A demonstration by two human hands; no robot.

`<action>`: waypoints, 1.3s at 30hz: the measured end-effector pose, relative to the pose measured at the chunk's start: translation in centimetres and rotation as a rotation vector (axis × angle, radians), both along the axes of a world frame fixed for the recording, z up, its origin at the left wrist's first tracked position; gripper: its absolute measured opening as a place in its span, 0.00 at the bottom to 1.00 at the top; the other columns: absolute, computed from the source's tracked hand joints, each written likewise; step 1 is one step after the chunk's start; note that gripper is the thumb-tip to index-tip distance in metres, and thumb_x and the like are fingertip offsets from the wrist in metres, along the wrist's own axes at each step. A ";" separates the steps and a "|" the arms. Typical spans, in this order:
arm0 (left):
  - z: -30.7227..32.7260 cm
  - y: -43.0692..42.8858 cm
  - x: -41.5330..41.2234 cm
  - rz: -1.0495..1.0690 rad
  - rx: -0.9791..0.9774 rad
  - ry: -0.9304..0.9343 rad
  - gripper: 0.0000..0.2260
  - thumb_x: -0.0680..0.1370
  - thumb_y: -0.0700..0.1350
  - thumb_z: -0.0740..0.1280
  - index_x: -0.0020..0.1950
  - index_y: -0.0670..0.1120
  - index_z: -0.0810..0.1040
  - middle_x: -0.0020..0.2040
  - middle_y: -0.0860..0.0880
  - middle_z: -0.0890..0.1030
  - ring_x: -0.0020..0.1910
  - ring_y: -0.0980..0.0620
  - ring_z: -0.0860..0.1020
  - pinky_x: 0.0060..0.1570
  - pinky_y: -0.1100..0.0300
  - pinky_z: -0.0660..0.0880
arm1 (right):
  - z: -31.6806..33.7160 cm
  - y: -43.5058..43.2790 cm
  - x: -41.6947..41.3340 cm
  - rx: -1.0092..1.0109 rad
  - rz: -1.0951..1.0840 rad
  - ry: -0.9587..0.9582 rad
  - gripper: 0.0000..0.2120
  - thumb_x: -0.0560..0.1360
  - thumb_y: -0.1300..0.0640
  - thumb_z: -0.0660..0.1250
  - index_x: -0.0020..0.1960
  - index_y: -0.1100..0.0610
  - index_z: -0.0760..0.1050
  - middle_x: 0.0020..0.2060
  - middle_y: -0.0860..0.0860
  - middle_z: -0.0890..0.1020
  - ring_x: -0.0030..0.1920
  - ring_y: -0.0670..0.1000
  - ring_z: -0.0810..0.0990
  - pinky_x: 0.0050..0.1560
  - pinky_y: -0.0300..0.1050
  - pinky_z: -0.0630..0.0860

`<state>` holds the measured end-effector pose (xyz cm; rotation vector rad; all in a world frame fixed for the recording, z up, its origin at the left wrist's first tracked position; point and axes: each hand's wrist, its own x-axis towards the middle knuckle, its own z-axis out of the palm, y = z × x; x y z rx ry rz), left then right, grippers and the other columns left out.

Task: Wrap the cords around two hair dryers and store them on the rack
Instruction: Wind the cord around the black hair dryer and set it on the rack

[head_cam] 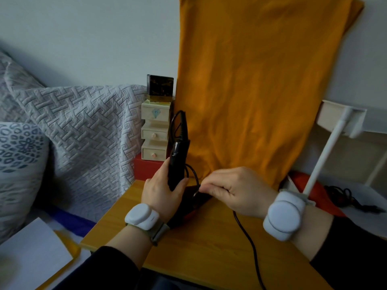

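**Hair dryer held upright as cord wrapping gets under way**

Hair dryer point(178, 164), black and standing handle-up over the yellow wooden tabletop point(209, 237), is clamped in the left hand point(163, 193), fingers point(182, 183) closed round the lower handle and thumb pressed along its near side. A loop of cord already sticks up at the handle's top end. Just to the right, the right hand point(236, 191) has its fingertips point(206, 188) pinched together on the black cord point(249, 241) close beside the dryer body, touching or nearly touching the left fingers. From that pinch the cord drops beneath the right wrist and trails slack across the tabletop toward the near edge.

Done well, the step likely calls for steady tension from the pinching hand, each turn laid snugly beside the last, while the left hand keeps the dryer from twisting. Slack could let loops slip off.

Farther right, a second, reddish dryer point(314, 195) lies with its cord point(345, 195) bunched loosely beside a white rack point(326, 151), unwrapped.
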<state>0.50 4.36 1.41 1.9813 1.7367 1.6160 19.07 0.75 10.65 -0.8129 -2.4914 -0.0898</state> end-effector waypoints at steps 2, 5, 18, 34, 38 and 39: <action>0.1 -0.1 -0.2 -0.029 -0.021 0.025 0.26 0.74 0.51 0.72 0.70 0.48 0.71 0.54 0.50 0.83 0.51 0.48 0.81 0.49 0.49 0.76 | 1.5 0.4 -0.7 0.057 0.022 -0.017 0.17 0.78 0.46 0.58 0.48 0.53 0.83 0.39 0.46 0.84 0.37 0.46 0.81 0.33 0.47 0.77; 0.5 -0.4 -0.2 -0.117 -0.056 0.007 0.24 0.75 0.49 0.71 0.70 0.52 0.71 0.57 0.54 0.81 0.53 0.52 0.80 0.53 0.49 0.76 | 3.5 1.3 -1.9 0.078 0.024 -0.075 0.13 0.78 0.50 0.61 0.51 0.54 0.83 0.43 0.48 0.85 0.42 0.48 0.82 0.38 0.49 0.78; 1.6 -0.5 -0.2 -0.357 -0.342 -0.182 0.34 0.67 0.64 0.66 0.71 0.57 0.63 0.60 0.51 0.74 0.61 0.42 0.71 0.63 0.40 0.68 | 9.1 4.3 -4.3 0.282 -0.165 -0.286 0.13 0.79 0.44 0.59 0.51 0.45 0.82 0.38 0.44 0.80 0.40 0.47 0.77 0.34 0.43 0.69; 1.5 1.8 1.3 -0.311 -0.178 -0.493 0.13 0.71 0.67 0.47 0.49 0.71 0.69 0.49 0.61 0.72 0.47 0.80 0.68 0.41 0.85 0.60 | 10.6 5.5 -4.6 0.230 -0.072 -0.043 0.05 0.72 0.54 0.71 0.44 0.56 0.83 0.37 0.49 0.82 0.37 0.49 0.78 0.38 0.50 0.77; 1.1 2.4 1.4 -0.325 -0.160 -0.571 0.17 0.75 0.62 0.48 0.57 0.63 0.72 0.49 0.63 0.75 0.48 0.79 0.71 0.43 0.84 0.62 | 11.7 6.0 -5.0 0.252 -0.051 -0.040 0.08 0.72 0.54 0.72 0.43 0.58 0.83 0.36 0.51 0.81 0.37 0.49 0.77 0.37 0.49 0.75; 0.9 2.5 1.4 -0.329 -0.157 -0.574 0.19 0.76 0.60 0.48 0.60 0.59 0.73 0.50 0.63 0.75 0.50 0.76 0.72 0.45 0.83 0.63 | 11.9 6.1 -5.1 0.246 -0.045 -0.051 0.08 0.72 0.53 0.72 0.43 0.58 0.84 0.37 0.51 0.81 0.37 0.49 0.77 0.38 0.50 0.75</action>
